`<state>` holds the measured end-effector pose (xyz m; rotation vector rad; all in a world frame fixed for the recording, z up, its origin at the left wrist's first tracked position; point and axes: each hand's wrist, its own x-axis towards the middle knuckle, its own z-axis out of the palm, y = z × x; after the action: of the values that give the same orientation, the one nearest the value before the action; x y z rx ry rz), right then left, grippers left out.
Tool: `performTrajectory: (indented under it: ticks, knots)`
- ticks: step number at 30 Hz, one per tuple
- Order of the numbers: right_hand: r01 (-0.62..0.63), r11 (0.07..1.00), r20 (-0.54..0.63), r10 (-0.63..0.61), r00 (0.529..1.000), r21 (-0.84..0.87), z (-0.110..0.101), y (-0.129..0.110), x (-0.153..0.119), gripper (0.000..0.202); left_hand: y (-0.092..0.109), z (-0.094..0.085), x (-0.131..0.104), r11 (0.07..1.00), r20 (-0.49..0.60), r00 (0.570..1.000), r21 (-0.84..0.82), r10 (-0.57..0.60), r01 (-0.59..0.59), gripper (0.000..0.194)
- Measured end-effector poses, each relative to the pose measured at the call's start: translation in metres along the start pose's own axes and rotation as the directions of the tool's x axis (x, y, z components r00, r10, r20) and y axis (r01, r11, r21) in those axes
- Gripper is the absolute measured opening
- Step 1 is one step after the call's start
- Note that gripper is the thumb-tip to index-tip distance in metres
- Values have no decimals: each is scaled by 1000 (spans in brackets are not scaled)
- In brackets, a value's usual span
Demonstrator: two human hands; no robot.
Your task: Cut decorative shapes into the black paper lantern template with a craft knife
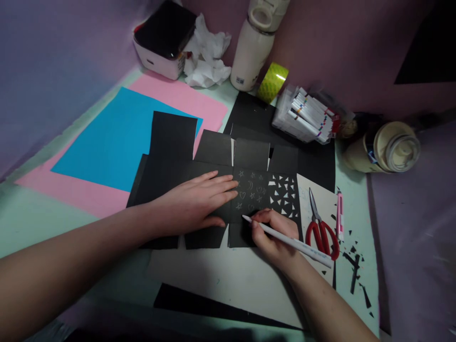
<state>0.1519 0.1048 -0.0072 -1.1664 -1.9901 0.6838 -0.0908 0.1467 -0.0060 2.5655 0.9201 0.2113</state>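
so it's looking like the drawing step is in hand: the right hand [276, 234] is clamping its fingers around a white pen [295, 243], with the tip pointing at the black card [171, 166] between both sets of fingers (can't tell if it's actually touching). the left hand [199, 197] is lying flat, fingers slightly apart, pinning the card underneath. pale doodles [252, 195] are showing just past the left fingertips, and a panel of cut-out triangles [281, 190] is sitting beyond the right fingers. imo the next stroke is calling for a steady left palm and a light grip. right of the right fingers, scissors [316, 216], a pink cutter [339, 213] and black scraps [355, 274] are lying about. a white sheet [221, 270] is covering the worktop [359, 204] nearer than the fingers, a blue sheet [107, 142] is lying beyond the left ones, and yellow tape [272, 83] and a bottle [252, 54] are standing farther out. behind, a purplish wall [338, 52] is looking pretty dim.
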Motion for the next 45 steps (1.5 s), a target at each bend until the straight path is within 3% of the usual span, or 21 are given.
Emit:
performTrajectory:
  ticks: [15, 45]
  knots:
    - [-10, 999, -69, 12, 998, 36, -1, 2, -2, 13, 1, -1, 0, 1000, 12, 1000, 4, -10, 10, 60]
    - [-32, 999, -59, 34, 998, 31, 0, 5, -4, 16, 0, 0, 0, 999, -6, 1000, 43, 18, -17, 63]
